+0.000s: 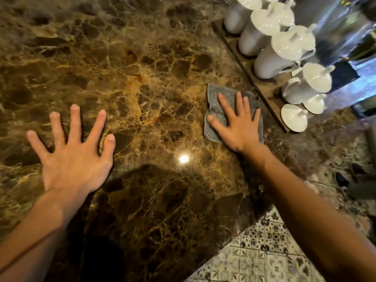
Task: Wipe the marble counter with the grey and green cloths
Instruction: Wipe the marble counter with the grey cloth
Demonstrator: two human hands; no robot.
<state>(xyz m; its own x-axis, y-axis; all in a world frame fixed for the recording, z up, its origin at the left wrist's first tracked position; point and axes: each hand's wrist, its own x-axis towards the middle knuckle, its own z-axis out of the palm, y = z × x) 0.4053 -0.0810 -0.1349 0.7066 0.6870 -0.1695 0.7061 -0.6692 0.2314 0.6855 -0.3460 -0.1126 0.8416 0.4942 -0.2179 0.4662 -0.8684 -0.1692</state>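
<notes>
both bare forearms reach over the brown marble counter (pixel 142 82). left hand (pixel 74 157) hangs splayed, holding nothing. right hand (pixel 237 124) lies flat, fingers spread, pressing the grey cloth (pixel 215 98) beside a wooden tray (pixel 264 94) of white jugs (pixel 282 51).

Hand (pixel 237 125) hides much grey cloth (pixel 215 98), perhaps

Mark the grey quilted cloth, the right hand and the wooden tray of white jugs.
grey quilted cloth (pixel 216 96): head view, bare upper-left corner.
right hand (pixel 237 123): head view, back of the hand, pressed flat on the cloth.
wooden tray (pixel 270 99): head view, bare strip beside the white ceramic jugs (pixel 284 49).
</notes>
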